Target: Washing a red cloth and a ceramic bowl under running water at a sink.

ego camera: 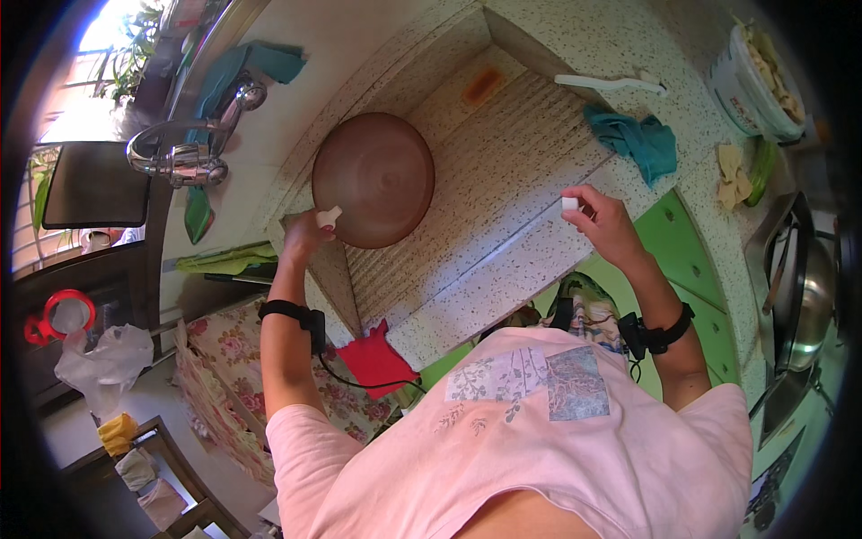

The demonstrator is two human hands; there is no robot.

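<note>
My left hand [306, 234] is over the left end of the stone sink [431, 195], beside a round brown vessel or lid [377, 176]. It grips a small white piece [329, 217] that overlaps the brown rim in view; its exact kind is unclear. Above the speckled front ledge, my right hand [603, 222] pinches a small white block or cap [570, 203] between thumb and fingers. The sink's ribbed sloping floor lies between the two hands.
A chrome faucet [185, 165] rises at the left. Teal cloth [633, 141] and a white-handled tool [609, 83] lie on the right rim. Red cloth [378, 360] drapes over the front edge. A white tub [747, 87] and a metal pan [811, 303] stand far right.
</note>
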